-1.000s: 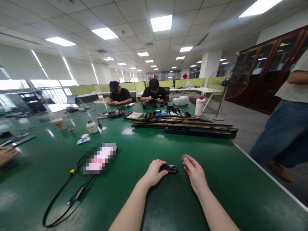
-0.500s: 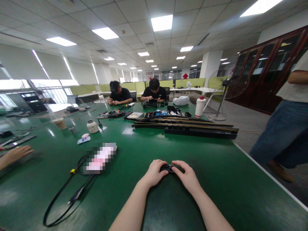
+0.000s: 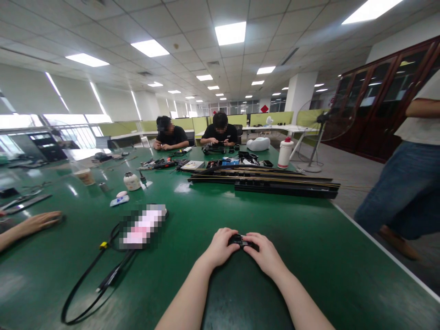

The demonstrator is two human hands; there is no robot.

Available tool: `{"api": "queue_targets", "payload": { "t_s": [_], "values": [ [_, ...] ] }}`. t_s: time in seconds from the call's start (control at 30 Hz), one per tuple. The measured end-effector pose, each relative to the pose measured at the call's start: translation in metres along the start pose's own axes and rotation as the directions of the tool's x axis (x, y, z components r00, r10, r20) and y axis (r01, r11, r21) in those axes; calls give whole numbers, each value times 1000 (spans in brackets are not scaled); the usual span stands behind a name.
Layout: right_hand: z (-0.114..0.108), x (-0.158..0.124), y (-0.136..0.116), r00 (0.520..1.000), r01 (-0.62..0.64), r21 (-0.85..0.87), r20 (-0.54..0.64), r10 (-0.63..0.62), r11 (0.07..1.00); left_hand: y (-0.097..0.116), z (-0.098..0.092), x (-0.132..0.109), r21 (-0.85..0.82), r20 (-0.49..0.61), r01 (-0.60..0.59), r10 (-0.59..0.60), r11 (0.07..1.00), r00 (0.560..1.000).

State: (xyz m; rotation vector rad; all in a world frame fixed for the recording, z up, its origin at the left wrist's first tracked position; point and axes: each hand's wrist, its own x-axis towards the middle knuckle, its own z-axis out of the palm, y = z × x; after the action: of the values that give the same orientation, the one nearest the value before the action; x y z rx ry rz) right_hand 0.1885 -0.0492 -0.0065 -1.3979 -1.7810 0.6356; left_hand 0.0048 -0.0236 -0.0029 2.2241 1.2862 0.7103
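The left hand (image 3: pixel 220 247) and right hand (image 3: pixel 263 254) each pinch an end of a small black part (image 3: pixel 240 239), pressing it flat on the green table (image 3: pixel 309 256) so it sits braced between the fingertips. A black cable loop (image 3: pixel 110 277) lies well apart, leftward.

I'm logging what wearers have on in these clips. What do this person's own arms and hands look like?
The left hand and right hand are ungloved. Both forearms are bare down to the picture's bottom edge, with no sleeve in view. No watch, bracelet, ring, tape or marking shows on either arm or hand.
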Motion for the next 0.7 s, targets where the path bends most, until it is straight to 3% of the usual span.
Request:
{"api": "queue_targets", "payload": {
  "t_s": [0.7],
  "values": [
    [-1, -1, 1, 997, -64, 125, -34, 69, 990, -2, 2, 0, -4, -36, -9, 9, 1000, 999]
  ]
}}
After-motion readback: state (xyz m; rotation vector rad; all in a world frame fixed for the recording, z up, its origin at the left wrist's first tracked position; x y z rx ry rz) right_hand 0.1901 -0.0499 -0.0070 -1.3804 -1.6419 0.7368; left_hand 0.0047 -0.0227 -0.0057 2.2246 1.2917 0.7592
